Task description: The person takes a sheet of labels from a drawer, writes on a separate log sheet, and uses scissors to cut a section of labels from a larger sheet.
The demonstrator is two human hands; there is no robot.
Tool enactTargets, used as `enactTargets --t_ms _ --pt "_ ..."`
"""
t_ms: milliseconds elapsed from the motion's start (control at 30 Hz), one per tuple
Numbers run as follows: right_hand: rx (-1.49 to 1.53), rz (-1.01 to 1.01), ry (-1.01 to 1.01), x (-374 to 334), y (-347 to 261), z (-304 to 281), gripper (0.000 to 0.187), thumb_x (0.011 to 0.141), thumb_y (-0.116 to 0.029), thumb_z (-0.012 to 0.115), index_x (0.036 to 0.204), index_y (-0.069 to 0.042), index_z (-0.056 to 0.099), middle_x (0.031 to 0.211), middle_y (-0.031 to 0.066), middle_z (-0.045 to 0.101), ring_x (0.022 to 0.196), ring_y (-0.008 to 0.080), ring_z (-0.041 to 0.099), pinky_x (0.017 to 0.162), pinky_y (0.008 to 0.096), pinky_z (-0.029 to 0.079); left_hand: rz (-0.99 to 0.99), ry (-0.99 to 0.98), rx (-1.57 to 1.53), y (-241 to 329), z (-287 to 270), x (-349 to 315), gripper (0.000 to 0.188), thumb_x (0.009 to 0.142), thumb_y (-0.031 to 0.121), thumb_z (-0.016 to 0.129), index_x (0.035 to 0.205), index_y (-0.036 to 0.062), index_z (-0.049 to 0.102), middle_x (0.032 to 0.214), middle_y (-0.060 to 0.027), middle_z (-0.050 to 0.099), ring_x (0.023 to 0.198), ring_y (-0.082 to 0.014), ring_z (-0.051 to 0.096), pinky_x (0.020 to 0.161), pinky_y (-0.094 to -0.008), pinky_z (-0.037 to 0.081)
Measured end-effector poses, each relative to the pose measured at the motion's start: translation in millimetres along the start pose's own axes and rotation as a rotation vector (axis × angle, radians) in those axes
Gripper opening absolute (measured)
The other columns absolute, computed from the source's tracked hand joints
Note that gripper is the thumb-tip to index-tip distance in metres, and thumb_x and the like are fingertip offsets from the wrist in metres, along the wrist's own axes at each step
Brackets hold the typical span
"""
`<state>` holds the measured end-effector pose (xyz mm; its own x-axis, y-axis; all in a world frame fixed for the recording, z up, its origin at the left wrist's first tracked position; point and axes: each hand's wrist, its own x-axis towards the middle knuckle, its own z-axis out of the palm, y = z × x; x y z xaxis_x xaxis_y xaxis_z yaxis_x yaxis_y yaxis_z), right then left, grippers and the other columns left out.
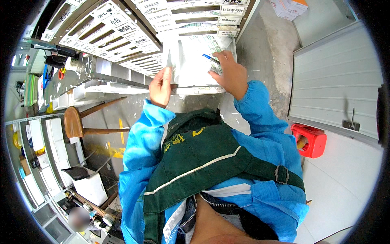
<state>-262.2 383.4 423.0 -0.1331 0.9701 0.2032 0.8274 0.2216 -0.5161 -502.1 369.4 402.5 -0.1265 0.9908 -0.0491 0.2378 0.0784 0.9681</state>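
A white drawer is pulled out of the cabinet in front of me, with pale sheets printed in green inside it. My left hand grips the drawer's left front corner, its thumb along the side wall. Over the drawer's right part is my right hand, holding a blue pen among its curled fingers; the thumb stands apart. The pen's far end points left, and its near end is hidden by the hand.
More labelled drawers rise beyond, with another bank at left. A wooden stool and a worktable stand left. On the right are a red plastic bin and a grey metal door. A person is at lower left.
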Motion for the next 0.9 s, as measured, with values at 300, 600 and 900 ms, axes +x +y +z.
enactTargets --t_ms 300,600,900 --pt "-0.154 -0.05 0.107 29 35 52 0.036 0.074 -0.014 0.066 0.107 -0.008 0.052 0.1 0.0152 0.055 0.073 0.0342 0.063 0.059 0.0429 0.053 0.403 0.118 0.568 -5 5 7 0.049 0.067 -0.008 0.057 0.114 0.0037 0.06 0.113 -0.0186 0.057 0.101 -0.035 0.059 0.085 -0.0383 0.049" --pt "-0.149 -0.025 -0.013 53 44 47 0.037 0.075 -0.017 0.068 0.109 -0.008 0.054 0.1 0.0146 0.056 0.079 0.035 0.063 0.066 0.0438 0.053 0.155 0.089 0.089 6 1 19 0.037 0.076 -0.005 0.057 0.111 0.0015 0.063 0.098 -0.0141 0.066 0.071 -0.0161 0.065 0.064 -0.0285 0.053" --pt "-0.296 -0.197 0.058 69 48 63 0.022 0.079 -0.01 0.059 0.1 -0.003 0.059 0.091 0.0169 0.06 0.068 0.0313 0.065 0.057 0.0394 0.054 0.173 0.026 -0.029 -14 9 20 0.048 0.073 -0.001 0.061 0.121 0.0058 0.06 0.085 -0.0095 0.068 0.067 -0.0112 0.06 0.062 -0.027 0.05"
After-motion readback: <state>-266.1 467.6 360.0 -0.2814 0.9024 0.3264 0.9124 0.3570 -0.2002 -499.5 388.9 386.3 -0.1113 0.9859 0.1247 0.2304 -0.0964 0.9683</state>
